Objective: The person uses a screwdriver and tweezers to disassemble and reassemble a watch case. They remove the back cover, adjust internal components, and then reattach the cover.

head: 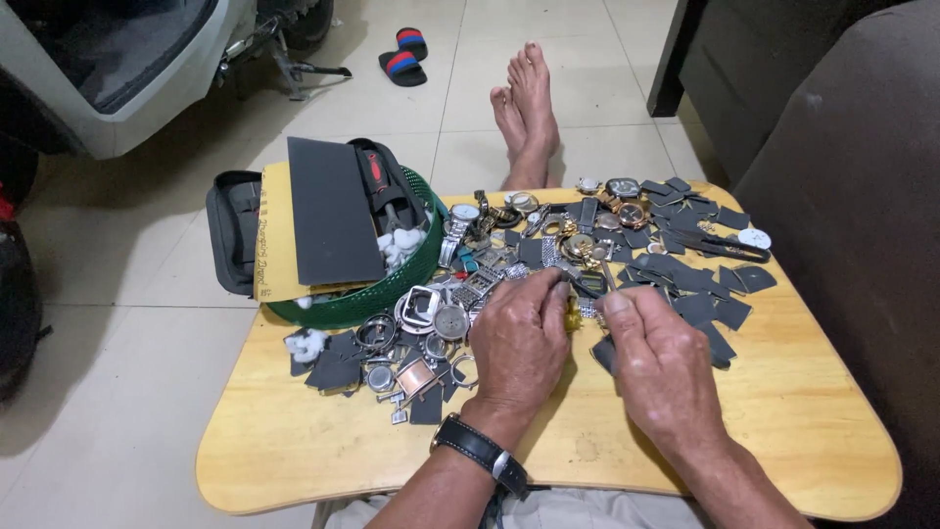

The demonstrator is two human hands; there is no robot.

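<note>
While both hands meet over the middle of the low wooden table, a small yellow-gold watch part is pinched between them, just in front of the pile of watch cases and straps. The left hand, with a black-strapped wristwatch on its wrist, is closed round the part from the side, fingers curled tight; how much of the part lies inside the fist cannot be told. The right hand is shut to a fine pinch, thumb against forefinger, on something thin at the part's edge; whether that is a tool or a pin is too small to make out.

For this sort of fine work, it is judged that the part should be kept low over the table, so that anything dropped stays on the wood, and that the holding hand should be kept steady while only the fingertips of the other are moved. Beyond the hands, dark grey pads are scattered, and towards the table's far left corner a green basket is set, with a grey sheet laid across it.
</note>
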